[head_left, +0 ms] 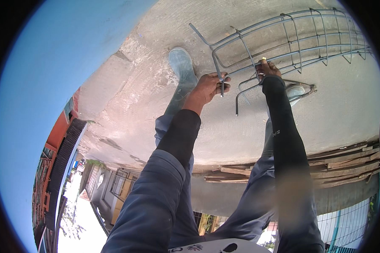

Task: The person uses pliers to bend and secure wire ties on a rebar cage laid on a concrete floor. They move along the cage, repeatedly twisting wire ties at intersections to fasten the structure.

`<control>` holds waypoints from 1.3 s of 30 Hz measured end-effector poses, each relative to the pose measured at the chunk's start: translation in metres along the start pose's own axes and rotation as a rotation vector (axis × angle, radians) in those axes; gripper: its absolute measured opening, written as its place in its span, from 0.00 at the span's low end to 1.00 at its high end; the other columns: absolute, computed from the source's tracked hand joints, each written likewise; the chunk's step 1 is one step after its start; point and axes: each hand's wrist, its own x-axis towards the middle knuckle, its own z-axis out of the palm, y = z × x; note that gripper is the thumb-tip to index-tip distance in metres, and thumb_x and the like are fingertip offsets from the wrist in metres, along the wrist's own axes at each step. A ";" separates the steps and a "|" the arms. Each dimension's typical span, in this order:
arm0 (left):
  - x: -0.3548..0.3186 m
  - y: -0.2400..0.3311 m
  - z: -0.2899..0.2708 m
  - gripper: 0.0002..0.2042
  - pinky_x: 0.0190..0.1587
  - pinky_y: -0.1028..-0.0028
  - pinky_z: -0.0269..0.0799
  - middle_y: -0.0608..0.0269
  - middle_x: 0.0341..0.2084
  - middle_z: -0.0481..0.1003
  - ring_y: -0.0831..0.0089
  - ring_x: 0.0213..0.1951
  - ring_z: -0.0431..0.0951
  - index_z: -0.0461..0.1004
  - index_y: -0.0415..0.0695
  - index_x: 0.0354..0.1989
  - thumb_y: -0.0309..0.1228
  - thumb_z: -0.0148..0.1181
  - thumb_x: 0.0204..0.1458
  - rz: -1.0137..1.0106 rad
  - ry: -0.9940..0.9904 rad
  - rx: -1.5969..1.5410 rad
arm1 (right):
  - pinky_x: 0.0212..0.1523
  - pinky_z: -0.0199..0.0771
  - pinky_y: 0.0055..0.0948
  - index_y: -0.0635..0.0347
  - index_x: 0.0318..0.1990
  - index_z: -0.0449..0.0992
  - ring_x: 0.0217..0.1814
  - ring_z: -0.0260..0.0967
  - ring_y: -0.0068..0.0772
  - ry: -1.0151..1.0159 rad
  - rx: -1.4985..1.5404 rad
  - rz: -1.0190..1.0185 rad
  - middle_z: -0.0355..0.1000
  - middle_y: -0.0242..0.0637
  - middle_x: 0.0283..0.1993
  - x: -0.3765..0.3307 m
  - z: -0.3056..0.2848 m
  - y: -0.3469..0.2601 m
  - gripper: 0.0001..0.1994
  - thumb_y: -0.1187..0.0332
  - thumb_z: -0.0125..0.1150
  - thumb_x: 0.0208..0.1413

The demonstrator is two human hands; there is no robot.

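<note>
A long rebar cage (299,39) of straight bars tied with square stirrups stretches from the middle to the far right. My left hand (212,86) is closed around the bent bar ends at the cage's near left end. My right hand (268,69) is closed at the stirrup beside that end, its fingers against a bar. A small yellowish piece (264,60) shows at its fingertips; what it belongs to is hidden. Next to my right wrist, a dark, pincer-like metal tool (313,88) extends over my boot; whether the hand holds it is hidden.
My rubber boots (181,63) stand on rough concrete ground (223,135), one on each side of the cage's end. Stacked wooden planks (346,162) lie behind me at the lower right. A blue wall-like surface (63,46) fills the upper left.
</note>
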 end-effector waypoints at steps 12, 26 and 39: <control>-0.002 -0.047 -0.001 0.14 0.31 0.72 0.70 0.55 0.35 0.71 0.69 0.32 0.72 0.69 0.33 0.48 0.31 0.51 0.59 0.118 0.022 -0.617 | 0.35 0.74 0.27 0.59 0.51 0.68 0.41 0.72 0.28 -0.084 0.107 0.151 0.74 0.36 0.40 -0.001 0.002 -0.011 0.18 0.59 0.59 0.58; 0.016 -0.057 0.011 0.15 0.26 0.78 0.62 0.64 0.25 0.68 0.76 0.25 0.68 0.70 0.32 0.47 0.28 0.59 0.54 0.138 0.005 -0.870 | 0.35 0.73 0.33 0.62 0.47 0.69 0.39 0.72 0.31 -0.008 0.148 0.249 0.74 0.39 0.40 -0.010 0.000 -0.042 0.20 0.54 0.60 0.58; 0.015 -0.077 0.050 0.09 0.32 0.70 0.71 0.59 0.37 0.72 0.67 0.33 0.72 0.71 0.38 0.42 0.30 0.55 0.56 0.226 0.245 -0.189 | 0.44 0.78 0.31 0.56 0.45 0.76 0.43 0.75 0.28 -0.204 -0.191 -0.060 0.76 0.29 0.43 0.029 -0.045 -0.006 0.19 0.72 0.70 0.42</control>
